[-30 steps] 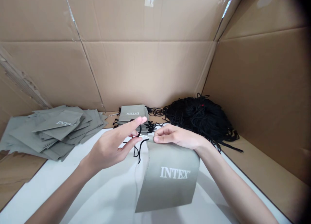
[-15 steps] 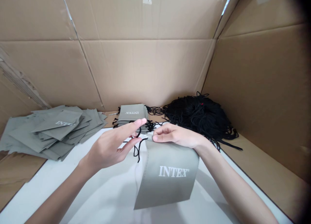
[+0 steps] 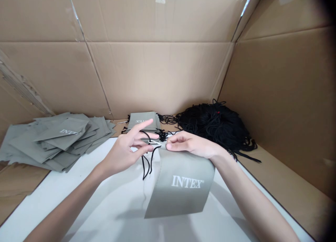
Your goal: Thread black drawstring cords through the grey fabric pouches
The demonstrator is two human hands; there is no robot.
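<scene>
My right hand [image 3: 183,142] pinches the top edge of a grey fabric pouch [image 3: 181,196] between thumb and fingers. The pouch hangs over the white table with its white INTEX print facing me. At its top left corner a thin, pale wire-like loop [image 3: 155,142] sticks out, with black cord [image 3: 145,165] passing by it. My left hand [image 3: 128,149] is just left of that corner. Its thumb is bent in toward the fingers at the cord and loop, while the index finger stretches out above. Part of the cord is hidden by these fingers.
Behind my hands lies a stack of grey pouches [image 3: 144,116] with black cords. A loose pile of grey pouches [image 3: 55,144] spreads at the left. A heap of black cords [image 3: 215,126] sits at the right. Cardboard walls [image 3: 162,74] enclose the white table [image 3: 110,214].
My left hand has spread its upper fingers, and the pale loop shows more plainly between it and the pouch. The cord ends hang slightly differently. My right hand keeps its pinch.
</scene>
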